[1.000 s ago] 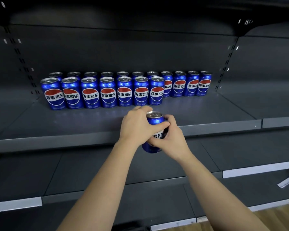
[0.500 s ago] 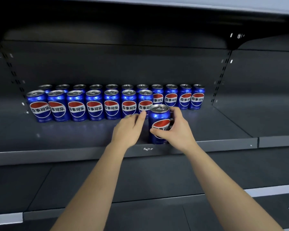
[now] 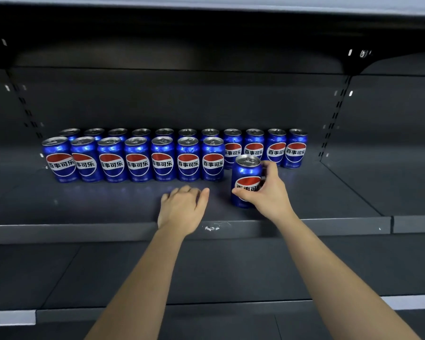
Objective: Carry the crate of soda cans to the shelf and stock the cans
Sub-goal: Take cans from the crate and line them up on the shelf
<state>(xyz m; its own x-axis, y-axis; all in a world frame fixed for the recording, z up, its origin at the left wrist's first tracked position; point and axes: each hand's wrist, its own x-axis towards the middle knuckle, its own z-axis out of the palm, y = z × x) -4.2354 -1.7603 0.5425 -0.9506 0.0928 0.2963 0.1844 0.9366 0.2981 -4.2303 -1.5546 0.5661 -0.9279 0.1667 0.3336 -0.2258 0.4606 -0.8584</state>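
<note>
A blue soda can (image 3: 245, 176) stands upright on the dark shelf board (image 3: 108, 207), just in front of and right of the front row's end. My right hand (image 3: 268, 192) grips this can from its right side, thumb across the label. My left hand (image 3: 182, 208) hovers left of the can, apart from it, holding nothing, fingers loosely bent. Two rows of several matching cans (image 3: 138, 160) line the back of the shelf; the rear row (image 3: 275, 148) reaches farther right. The crate is out of view.
The shelf's front lip (image 3: 329, 227) runs across the view below my hands. Slotted uprights (image 3: 334, 119) stand at both sides of the bay. Lower shelf boards (image 3: 231, 271) lie beneath, and an upper board overhangs the bay.
The can has moved from in front of the shelf edge onto the board and to the right. My left hand has let go of it and drawn back left.
</note>
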